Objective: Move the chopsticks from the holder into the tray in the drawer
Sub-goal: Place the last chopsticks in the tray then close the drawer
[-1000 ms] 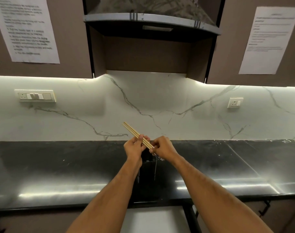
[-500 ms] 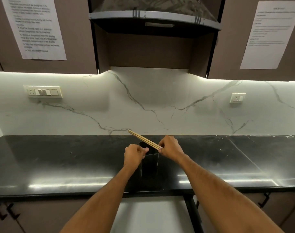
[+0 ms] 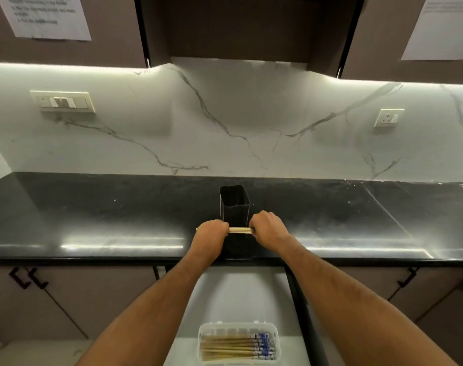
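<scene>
Pale wooden chopsticks (image 3: 240, 230) bundled level before upright black holder (image 3: 234, 204), clear tray (image 3: 237, 343) of chopsticks in open drawer (image 3: 241, 297)

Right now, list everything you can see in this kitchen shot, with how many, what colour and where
chopsticks in hand: a small bundle, count unclear, pale wood, level between both hands
holder: one, black, upright on the countertop behind the hands
tray: one, clear plastic, in the open drawer below
chopsticks in tray: several, pale wood with blue ends, lying flat
drawer: one, white inside, pulled open under the counter
countertop: one, glossy black
backsplash: white marble with grey veins
switch plate: one, cream, left wall
socket: one, cream, right wall
paper sheets: two, white, on the upper cabinets
left hand: grips the bundle's left end
right hand: grips its right end
</scene>
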Tool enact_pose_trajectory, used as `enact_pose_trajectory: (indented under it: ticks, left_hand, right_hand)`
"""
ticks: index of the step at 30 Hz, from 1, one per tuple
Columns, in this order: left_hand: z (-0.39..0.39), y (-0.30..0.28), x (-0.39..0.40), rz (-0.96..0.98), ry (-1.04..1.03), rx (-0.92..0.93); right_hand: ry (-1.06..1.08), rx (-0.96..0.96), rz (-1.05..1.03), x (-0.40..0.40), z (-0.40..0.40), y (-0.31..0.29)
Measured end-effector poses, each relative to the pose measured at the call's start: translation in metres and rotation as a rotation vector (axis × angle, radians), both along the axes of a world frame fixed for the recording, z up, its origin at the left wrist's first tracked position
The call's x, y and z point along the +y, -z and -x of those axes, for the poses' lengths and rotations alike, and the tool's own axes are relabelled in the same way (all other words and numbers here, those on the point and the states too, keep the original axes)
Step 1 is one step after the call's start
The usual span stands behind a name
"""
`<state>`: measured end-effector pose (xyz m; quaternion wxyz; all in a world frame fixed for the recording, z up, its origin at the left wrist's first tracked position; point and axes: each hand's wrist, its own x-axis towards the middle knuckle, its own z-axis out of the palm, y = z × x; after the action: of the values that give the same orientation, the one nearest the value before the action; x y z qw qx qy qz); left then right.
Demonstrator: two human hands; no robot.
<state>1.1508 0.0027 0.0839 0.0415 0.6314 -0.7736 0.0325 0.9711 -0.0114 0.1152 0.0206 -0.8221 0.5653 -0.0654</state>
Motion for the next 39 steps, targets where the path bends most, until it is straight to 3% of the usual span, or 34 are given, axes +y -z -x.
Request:
enact_pose_trajectory:
  ticks: [2, 8, 21, 31, 39]
  left_hand:
    - [0.003, 0.014, 0.002, -0.135, -0.048, -0.001]
    - [0.008, 0.074, 0.037, -0.171, -0.021, -0.042]
    - [0.018, 0.204, 0.111, -0.396, -0.043, 0.091]
    - [0.025, 0.257, 0.126, -0.477, -0.078, 0.158]
    - [0.022, 0.276, 0.130, -0.633, -0.159, 0.326]
  right_hand:
    - [-0.009, 0.022, -0.036, 0.007, 0.002, 0.016]
    - [-0.018, 0.063, -0.166, 0.032, 0.007, 0.081]
    - [-0.097, 0.055, -0.421, 0.096, 0.027, 0.231]
    - [-0.015, 0.072, -0.498, 0.114, 0.028, 0.291]
    - [-0.045, 0.124, -0.562, 0.113, 0.030, 0.319]
